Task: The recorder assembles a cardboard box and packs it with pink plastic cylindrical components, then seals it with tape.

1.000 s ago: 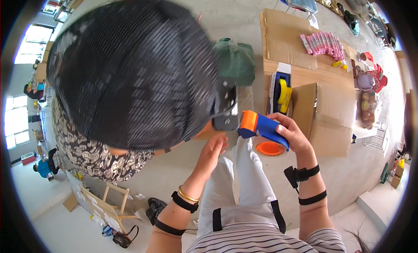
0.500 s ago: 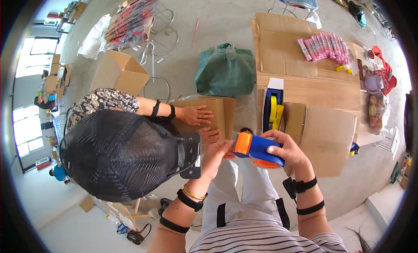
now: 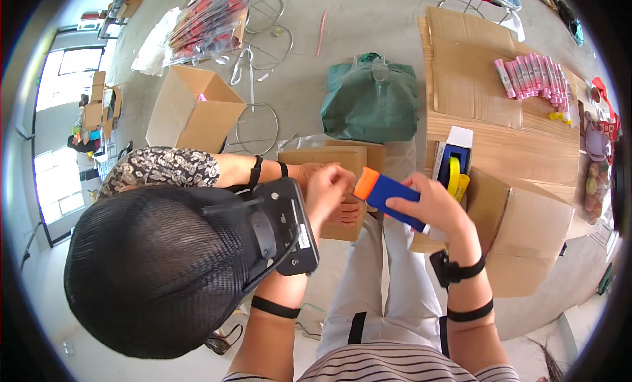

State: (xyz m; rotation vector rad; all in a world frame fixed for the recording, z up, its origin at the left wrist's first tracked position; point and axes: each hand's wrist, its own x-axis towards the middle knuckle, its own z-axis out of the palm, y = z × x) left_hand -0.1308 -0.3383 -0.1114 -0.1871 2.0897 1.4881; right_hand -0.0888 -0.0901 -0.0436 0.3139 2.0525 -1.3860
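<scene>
My right hand is closed around a blue and orange tape dispenser, its orange end pointing left. Just left of that end, my left hand has its fingers pinched together; whatever they hold is too fine to make out. Both are above a brown cardboard box in front of me. A co-worker's hand lies on this box, and their other hand is mostly hidden behind mine. The co-worker's black mesh cap covers much of the lower left.
On the wooden table at right lie flattened cardboard, several pink tubes and a small box with yellow items. Another carton is beside my right forearm. A green bag stands beyond the box; an open carton is at left.
My left hand has moved from beside the dispenser to over the box, its fingers now pinched. The dispenser has turned in my right hand. The cap has come nearer, and the view has shifted.
</scene>
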